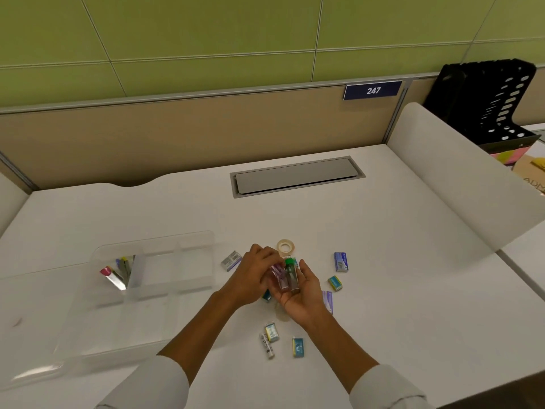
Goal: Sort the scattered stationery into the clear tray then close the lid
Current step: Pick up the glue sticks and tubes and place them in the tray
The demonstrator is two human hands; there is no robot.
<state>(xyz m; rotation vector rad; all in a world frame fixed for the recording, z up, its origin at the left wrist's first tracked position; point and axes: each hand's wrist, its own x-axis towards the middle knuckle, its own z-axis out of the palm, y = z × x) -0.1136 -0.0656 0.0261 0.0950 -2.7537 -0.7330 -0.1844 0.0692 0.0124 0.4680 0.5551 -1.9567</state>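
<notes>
My right hand lies palm up over the middle of the desk and holds two small clear tubes, one with a green cap and one pinkish. My left hand pinches the pinkish tube from above. The clear tray sits to the left, lid folded open toward me; its left compartment holds several pens. Scattered on the desk: a tape roll, a grey box, blue boxes, small boxes and a white tube.
A grey cable hatch is set in the desk behind the items. A white divider panel rises on the right, with a black file rack beyond it. A partition wall closes the back.
</notes>
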